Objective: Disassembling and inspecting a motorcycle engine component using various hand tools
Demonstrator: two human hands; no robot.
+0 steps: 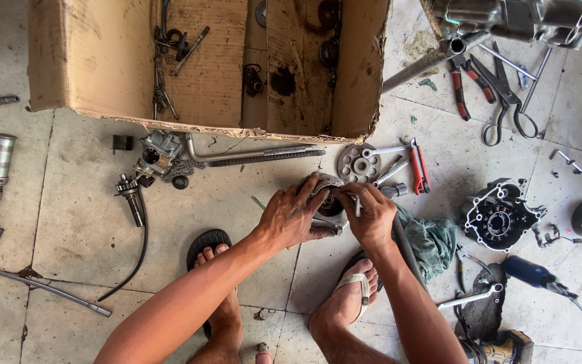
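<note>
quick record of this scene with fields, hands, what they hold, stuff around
setting: tiled floor, person crouched in sandals
left hand: grips the side of a round metal engine part
right hand: on the same part, pinching a small metal tool
beside the hands: sprocket, red-handled pliers, green rag
above: cardboard box with small parts inside
right: black engine cover, scissors
left: carburetor, T-handle wrench

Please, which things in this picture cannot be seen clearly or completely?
- Head view: round metal part, mostly covered by left hand and right hand; its shape is unclear.
- Small tool in the right hand: too small to identify.
- Engine block: cut by top edge.
- Cardboard box contents: dark, partly cut off.
</note>
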